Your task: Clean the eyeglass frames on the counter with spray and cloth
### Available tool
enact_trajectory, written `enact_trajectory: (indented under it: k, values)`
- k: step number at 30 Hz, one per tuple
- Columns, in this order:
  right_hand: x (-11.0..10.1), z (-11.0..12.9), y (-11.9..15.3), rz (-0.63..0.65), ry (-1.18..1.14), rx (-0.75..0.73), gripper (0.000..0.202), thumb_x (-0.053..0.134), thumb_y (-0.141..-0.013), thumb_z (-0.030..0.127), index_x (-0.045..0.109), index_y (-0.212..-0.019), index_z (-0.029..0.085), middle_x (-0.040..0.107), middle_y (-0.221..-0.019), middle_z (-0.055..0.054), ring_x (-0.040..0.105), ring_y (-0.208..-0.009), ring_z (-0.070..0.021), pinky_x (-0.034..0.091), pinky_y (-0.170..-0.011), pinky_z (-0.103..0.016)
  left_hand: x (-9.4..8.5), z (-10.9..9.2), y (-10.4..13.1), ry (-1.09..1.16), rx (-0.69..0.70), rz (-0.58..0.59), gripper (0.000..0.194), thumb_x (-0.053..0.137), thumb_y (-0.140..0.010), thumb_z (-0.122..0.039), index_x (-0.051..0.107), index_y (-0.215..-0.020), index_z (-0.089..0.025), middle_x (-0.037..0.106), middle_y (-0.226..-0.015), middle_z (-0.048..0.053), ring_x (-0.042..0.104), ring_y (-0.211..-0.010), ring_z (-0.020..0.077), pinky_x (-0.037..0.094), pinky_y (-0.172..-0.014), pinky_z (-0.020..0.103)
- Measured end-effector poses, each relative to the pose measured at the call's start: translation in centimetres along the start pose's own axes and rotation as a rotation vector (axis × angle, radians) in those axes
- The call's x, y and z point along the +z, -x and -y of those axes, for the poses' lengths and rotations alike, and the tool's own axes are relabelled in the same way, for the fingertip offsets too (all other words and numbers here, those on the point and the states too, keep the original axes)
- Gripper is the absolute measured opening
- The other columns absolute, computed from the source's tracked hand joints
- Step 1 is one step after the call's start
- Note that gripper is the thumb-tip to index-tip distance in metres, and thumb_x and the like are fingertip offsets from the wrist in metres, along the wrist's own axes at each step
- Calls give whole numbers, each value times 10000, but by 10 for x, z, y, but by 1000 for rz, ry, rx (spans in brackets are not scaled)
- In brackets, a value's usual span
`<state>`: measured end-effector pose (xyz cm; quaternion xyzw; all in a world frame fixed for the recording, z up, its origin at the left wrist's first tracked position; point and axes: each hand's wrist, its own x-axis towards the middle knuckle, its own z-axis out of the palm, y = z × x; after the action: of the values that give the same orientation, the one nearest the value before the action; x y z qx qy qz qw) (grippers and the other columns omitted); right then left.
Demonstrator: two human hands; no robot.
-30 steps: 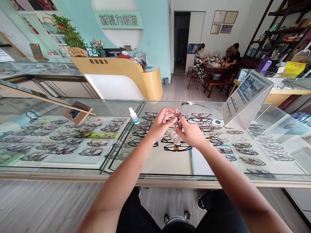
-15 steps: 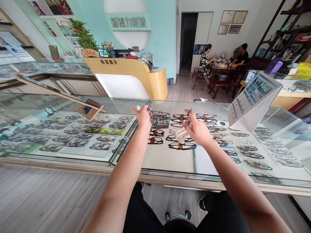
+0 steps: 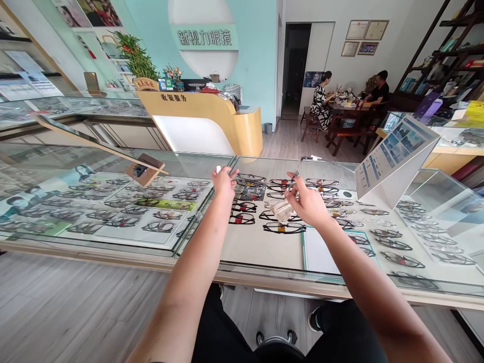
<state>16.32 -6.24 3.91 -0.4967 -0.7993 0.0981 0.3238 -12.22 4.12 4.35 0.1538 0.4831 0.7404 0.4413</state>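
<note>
My left hand (image 3: 225, 181) is raised over the glass counter with its fingers partly curled. A small white object (image 3: 218, 169) shows at its top, most of it hidden in the hand. To the right, my right hand (image 3: 308, 202) is closed on a pair of eyeglasses (image 3: 301, 162) with a thin dark frame, held above the glass. A crumpled pale cloth (image 3: 280, 208) hangs from the same hand. Beneath both hands, rows of eyeglass frames (image 3: 284, 228) lie inside the display case, several with red or yellow tags.
A wood-framed mirror (image 3: 98, 143) leans on the counter (image 3: 242, 277) at left. On the right stands a white folded information board (image 3: 395, 159). Behind the counter is a yellow reception desk (image 3: 247, 128). Two people sit at a table (image 3: 350, 105) further back.
My left hand has turned slightly, its fingers drawn closer together around the small white object. My right hand keeps the eyeglasses and cloth in nearly the same place. The view has shifted slightly.
</note>
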Motion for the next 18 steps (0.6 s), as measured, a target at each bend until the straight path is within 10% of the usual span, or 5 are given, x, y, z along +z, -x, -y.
enact_trajectory:
  k: [7, 18]
  values:
    - [1, 0, -1, -4, -18, 15, 597, 470, -1157, 470, 460, -1688, 199, 828, -977, -25, 709, -653, -229, 450, -669, -317, 3, -3, 9, -67, 185, -5, 341, 712, -984, -91, 506, -1198, -259, 773, -1412, 84, 779, -763, 97, 237, -430, 197]
    - [2, -4, -1, -155, -28, -12, 439, 420, -1192, 504, 582, -1495, 231, 719, -1532, -194, 724, -676, -211, 546, -677, -362, 6, 3, 25, -194, 367, 270, 382, 873, -941, -560, 728, -1081, -234, 693, -659, -29, 502, -475, 94, 294, -496, 244]
